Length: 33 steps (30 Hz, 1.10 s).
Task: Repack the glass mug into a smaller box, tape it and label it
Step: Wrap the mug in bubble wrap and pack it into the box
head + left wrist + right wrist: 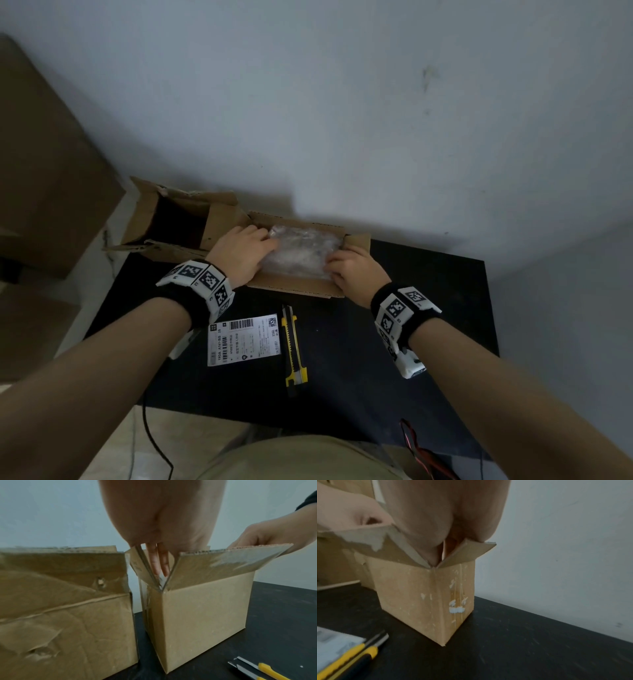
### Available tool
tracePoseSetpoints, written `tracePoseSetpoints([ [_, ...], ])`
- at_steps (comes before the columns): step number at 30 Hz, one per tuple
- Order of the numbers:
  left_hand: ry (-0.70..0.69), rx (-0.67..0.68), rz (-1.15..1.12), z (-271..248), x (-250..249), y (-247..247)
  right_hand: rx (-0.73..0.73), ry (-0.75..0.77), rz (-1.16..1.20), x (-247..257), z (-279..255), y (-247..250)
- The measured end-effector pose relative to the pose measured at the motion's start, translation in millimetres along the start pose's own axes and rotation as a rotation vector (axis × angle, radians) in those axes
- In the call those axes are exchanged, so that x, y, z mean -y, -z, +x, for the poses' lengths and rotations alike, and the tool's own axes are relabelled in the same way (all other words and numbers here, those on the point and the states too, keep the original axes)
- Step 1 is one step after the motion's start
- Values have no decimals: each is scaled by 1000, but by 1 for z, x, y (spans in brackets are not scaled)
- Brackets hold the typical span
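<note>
Right now the glass mug [301,251] — a pale bubble-wrapped bundle, the glass itself hidden under the wrap — is sitting in the smaller box [298,286], between the two hands. The left hand [241,255] is reaching in at one end, its fingers [158,561] running straight down the inside wall against the wrap; the right hand [354,274] is doing much the same at the other end, fingers dipping below the rim. Neither is curling round anything as far as the views show, so both are reading as flat, pressing hands, though the right fingertips are hidden inside.

The box flaps are standing open and angling outward on all sides. Just beyond the left hand, the larger box [171,222] is standing open, its inside dark. Nearer the body than the hands, a printed label [244,339] and a yellow utility knife [294,346] are lying side by side on the dark worktop [394,377].

So the transfer is looking nearly done — the bundle is being seated. Closing the flaps, taping and labelling are all remaining, and no tape roll is showing in any view.
</note>
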<state>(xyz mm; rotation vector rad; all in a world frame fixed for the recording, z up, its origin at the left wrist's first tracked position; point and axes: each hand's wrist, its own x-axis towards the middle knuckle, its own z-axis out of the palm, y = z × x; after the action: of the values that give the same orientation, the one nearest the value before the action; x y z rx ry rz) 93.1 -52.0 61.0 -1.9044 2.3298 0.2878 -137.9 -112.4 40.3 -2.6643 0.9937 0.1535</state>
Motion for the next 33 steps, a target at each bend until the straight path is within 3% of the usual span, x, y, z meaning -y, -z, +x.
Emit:
tracePoseSetpoints([
  [5, -58, -42, -44, -11, -1, 0, -82, -31, 223, 9, -3, 16],
  [9, -83, -6, -24, -20, -5, -2, 83, -39, 189, 16, 1, 10],
  [15, -29, 189, -14, -21, -8, -10, 281, -82, 52, 20, 0, 11],
  [19, 30, 125, -132, -14, -18, -2, 9, -148, 198, 26, 9, 11],
  [21, 84, 77, -227, -9, -18, 0, -60, -158, 222, 29, 17, 10],
  [25, 192, 135, -304, 7, -17, 4, 88, -182, 205, 30, 37, 8],
  [27, 161, 153, -213, 13, -20, 6, 107, -180, 198, 28, 43, 3],
  [30, 72, 47, -62, 20, -20, 4, 97, -183, 190, 27, 44, -1],
  [33, 29, 63, -97, 22, -17, -2, 62, -162, 193, 25, 41, -4],
])
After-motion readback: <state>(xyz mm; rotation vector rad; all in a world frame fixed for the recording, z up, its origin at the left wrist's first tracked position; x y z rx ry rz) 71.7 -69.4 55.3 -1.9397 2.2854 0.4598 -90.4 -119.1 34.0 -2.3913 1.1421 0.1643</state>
